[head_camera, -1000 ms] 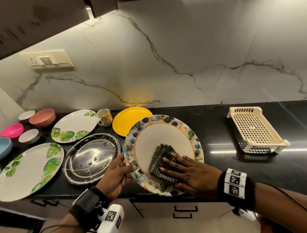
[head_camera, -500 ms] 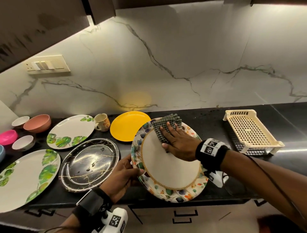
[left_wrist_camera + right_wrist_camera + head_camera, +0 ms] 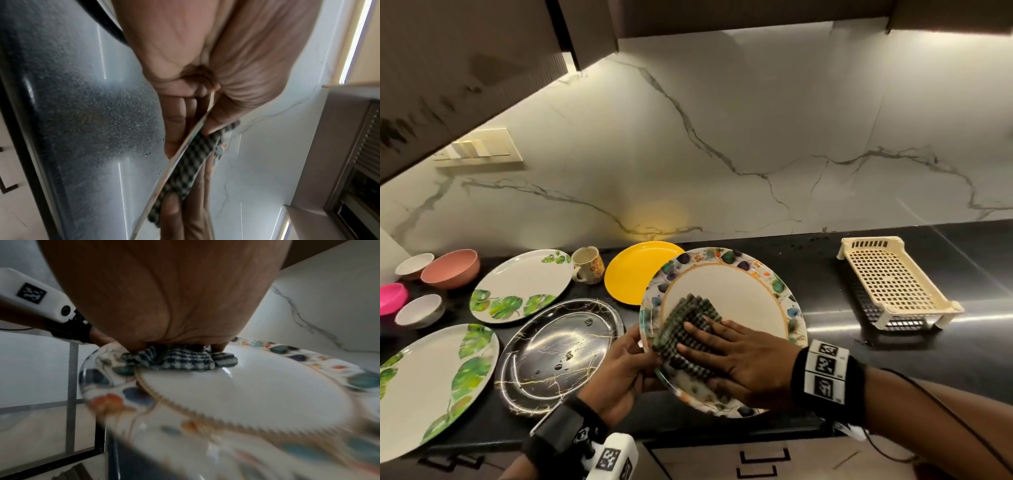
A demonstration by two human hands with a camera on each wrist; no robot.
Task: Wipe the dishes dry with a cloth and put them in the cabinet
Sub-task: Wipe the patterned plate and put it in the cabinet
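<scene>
At center frame, the left hand [image 3: 195,56] pinches the edge of the plate [image 3: 223,146], thumb on its patterned face, fingers behind. A checked cloth [image 3: 191,159] lies on that face, pressed at lower center by the straight fingers of the right hand [image 3: 185,219]. A dark speckled counter [image 3: 82,121] fills the left.
</scene>
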